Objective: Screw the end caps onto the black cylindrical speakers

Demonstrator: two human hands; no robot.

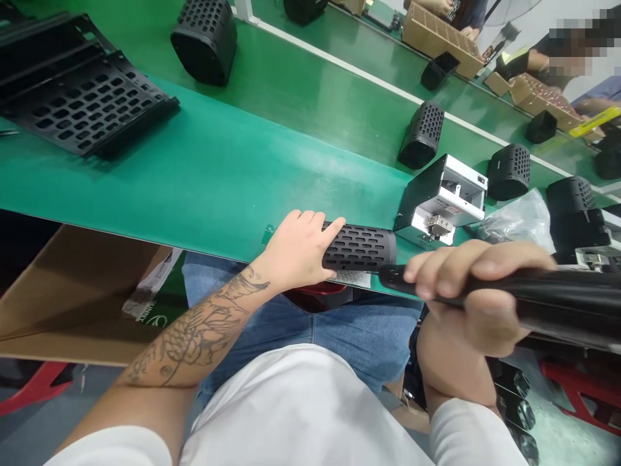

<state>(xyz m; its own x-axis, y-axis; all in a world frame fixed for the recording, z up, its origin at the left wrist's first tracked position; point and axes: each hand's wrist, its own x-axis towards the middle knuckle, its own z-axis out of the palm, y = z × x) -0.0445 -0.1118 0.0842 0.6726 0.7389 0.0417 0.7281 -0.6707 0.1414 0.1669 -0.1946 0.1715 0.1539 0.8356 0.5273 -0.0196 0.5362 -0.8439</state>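
Note:
My left hand (pixel 303 249) is wrapped over a black perforated housing (pixel 361 248) that lies on its side at the near edge of the green bench (pixel 208 175). Part of the housing is hidden under the palm. My right hand (pixel 478 291) grips a black electric screwdriver (pixel 557 304), held level. Its thin tip points left and reaches the lower right end of the housing; whether it touches a screw I cannot tell. Behind the screwdriver stands a silver and black metal box fixture (pixel 444 200).
A black slotted tray (pixel 97 97) stands at the left. Several similar black housings (pixel 206 42) sit along the green conveyor beyond a white rail. A clear plastic bag (pixel 519 220) lies right of the fixture. A cardboard box (pixel 63 285) is below left. Co-workers sit across with cartons (pixel 441 39).

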